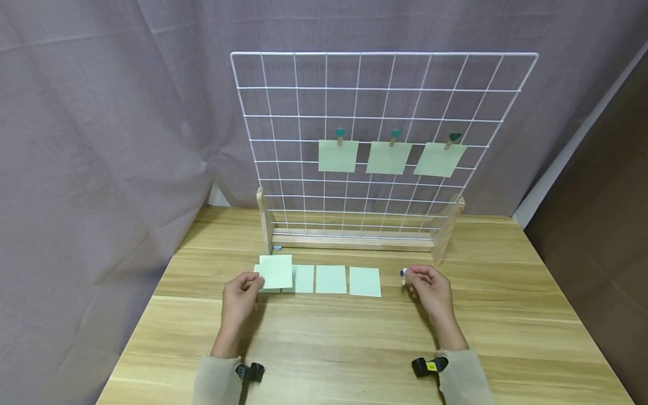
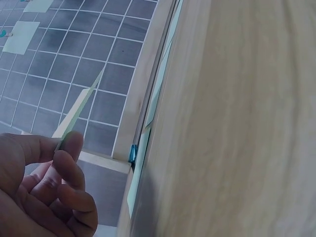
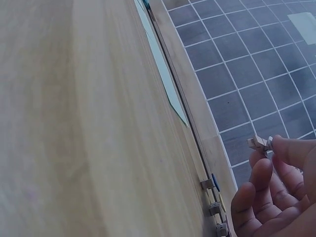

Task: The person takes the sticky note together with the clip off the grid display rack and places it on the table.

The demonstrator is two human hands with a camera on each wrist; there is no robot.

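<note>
My left hand (image 1: 241,295) pinches a pale green paper note (image 1: 276,271) at its lower left corner, between thumb and fingers. The note is raised above a row of flat notes (image 1: 331,279) on the table and partly covers the leftmost ones. Edge-on, the held note (image 2: 79,111) shows in the left wrist view. My right hand (image 1: 430,289) pinches a small wooden clothespin (image 3: 257,143) with a pale piece on it. Beneath that hand, more clothespins (image 3: 207,184) lie on the table, one with a blue top and one with a yellow top.
A white wire grid (image 1: 304,185) stands in a wooden base (image 1: 349,242) behind the notes. Three green notes (image 1: 338,156) hang on it from clothespins with green hearts (image 1: 396,134). A small blue item (image 1: 277,247) lies near the base's left foot. Grey cloth (image 1: 101,140) hangs behind.
</note>
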